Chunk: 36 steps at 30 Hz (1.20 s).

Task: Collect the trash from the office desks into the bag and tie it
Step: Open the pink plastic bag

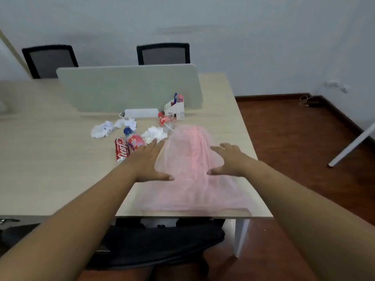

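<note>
Early step, by the look of it: spreading the bag, nothing collected yet. Left of the hands on the desk [50, 159]: 3 paper wads [102, 129], 2 cans [122, 150], a bottle [134, 139]. Left hand [149, 162] flat, fingers [155, 146] stretched open, gripping nothing, touching the bag's left edge. Pink bag [190, 175] limp between both hands. Right hand [228, 160] likewise open, resting on the right edge. Next: finding and opening the bag's mouth.

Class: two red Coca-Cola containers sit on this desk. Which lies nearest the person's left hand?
The Coca-Cola can lying beside the left hand. The other Coca-Cola container sits farther back, near the white desk organizer.
</note>
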{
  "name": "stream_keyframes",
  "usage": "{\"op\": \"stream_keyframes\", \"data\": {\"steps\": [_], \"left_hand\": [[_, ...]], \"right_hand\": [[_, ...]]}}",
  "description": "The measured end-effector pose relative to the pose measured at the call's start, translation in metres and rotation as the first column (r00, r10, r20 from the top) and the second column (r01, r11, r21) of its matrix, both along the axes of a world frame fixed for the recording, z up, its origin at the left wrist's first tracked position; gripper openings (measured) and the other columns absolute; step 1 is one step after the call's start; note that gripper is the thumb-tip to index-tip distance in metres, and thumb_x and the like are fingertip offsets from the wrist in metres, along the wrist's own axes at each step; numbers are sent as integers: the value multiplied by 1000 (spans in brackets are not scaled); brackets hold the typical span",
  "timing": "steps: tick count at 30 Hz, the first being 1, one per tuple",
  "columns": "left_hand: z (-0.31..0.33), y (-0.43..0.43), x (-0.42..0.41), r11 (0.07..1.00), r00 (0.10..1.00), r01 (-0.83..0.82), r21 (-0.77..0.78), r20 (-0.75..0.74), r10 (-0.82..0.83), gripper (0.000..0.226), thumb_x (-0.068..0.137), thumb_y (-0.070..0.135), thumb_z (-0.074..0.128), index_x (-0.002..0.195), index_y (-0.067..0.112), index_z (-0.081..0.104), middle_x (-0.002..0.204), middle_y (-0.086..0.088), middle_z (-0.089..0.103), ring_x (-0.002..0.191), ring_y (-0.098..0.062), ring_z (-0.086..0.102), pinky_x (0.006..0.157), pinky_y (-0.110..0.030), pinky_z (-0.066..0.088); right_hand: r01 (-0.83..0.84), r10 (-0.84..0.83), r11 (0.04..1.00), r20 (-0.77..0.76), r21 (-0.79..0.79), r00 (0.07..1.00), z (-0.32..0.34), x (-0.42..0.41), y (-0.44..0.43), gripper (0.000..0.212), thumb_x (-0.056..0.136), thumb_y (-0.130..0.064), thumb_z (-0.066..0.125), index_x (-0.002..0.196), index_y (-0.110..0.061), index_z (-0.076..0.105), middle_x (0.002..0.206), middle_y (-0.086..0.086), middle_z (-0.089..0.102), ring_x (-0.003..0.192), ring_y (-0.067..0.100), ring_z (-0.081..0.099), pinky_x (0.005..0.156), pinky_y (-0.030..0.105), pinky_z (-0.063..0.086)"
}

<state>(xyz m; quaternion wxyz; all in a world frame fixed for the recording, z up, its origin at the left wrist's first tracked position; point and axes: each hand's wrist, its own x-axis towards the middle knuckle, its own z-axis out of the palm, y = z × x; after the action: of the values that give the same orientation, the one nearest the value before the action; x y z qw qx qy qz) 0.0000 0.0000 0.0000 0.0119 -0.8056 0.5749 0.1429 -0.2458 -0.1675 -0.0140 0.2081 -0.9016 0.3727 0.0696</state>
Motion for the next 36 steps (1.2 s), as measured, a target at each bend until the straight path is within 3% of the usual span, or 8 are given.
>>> {"op": "stream_keyframes", "data": {"steps": [7,13,16,18,23,27,31,36], "left_hand": [[-73,22,12,955,998,33,295,42,-47,142,54,84,68,155,33,-16,166,0,-13,151,-32,7,118,-48,25],[-111,30,14,911,983,79,404,123,-140,105,82,57,66,158,28,1,166,-1,-11,143,-29,27,106,-41,42],[-111,24,23,931,972,140,336,134,-194,45,94,38,58,136,26,50,162,0,19,131,-25,42,97,-36,47],[-106,21,30,965,989,101,240,84,-124,26,95,29,56,119,20,60,147,-2,42,121,-24,50,92,-34,47],[-80,12,43,992,987,-119,-36,-109,114,14,95,14,54,105,15,64,107,-6,63,97,-23,58,78,-30,44],[-47,-4,40,888,897,-370,-272,-354,265,20,96,8,50,85,22,59,88,-3,59,80,-22,54,67,-29,42],[-9,-22,24,710,790,-566,-419,-523,321,22,98,7,36,92,13,57,88,-4,58,79,-27,57,68,-38,48],[42,-31,11,496,745,-659,-566,-582,325,19,100,11,36,89,10,52,83,-6,55,77,-26,47,59,-35,31]], "right_hand": [[-19,88,981,-350,196,933,-77,-32,0,130,59,-64,80,153,-39,-6,163,3,-7,148,33,2,115,57,21],[-40,57,998,-338,58,939,-124,-47,13,87,82,-32,71,152,-30,19,153,8,18,133,31,31,101,43,44],[-84,90,996,-275,31,957,-130,-47,5,37,94,-18,52,131,-21,49,133,9,43,115,27,49,92,36,47],[-95,102,995,-246,41,964,-123,-45,-6,21,97,-17,44,115,-17,56,124,11,53,109,26,54,88,32,44],[15,-11,999,-128,32,992,-88,-48,-43,8,96,-14,47,90,-20,46,116,15,62,107,30,57,73,27,31],[166,-168,985,41,39,985,-47,-50,-55,18,93,-9,49,79,-19,50,98,14,64,94,31,58,68,29,34],[398,-405,913,338,91,850,-2,-47,-53,28,89,-4,47,67,-21,53,81,13,62,78,35,61,63,31,45],[593,-592,765,638,252,492,65,-36,-28,25,90,-7,39,85,-11,63,82,2,57,67,20,51,56,37,54]]}}
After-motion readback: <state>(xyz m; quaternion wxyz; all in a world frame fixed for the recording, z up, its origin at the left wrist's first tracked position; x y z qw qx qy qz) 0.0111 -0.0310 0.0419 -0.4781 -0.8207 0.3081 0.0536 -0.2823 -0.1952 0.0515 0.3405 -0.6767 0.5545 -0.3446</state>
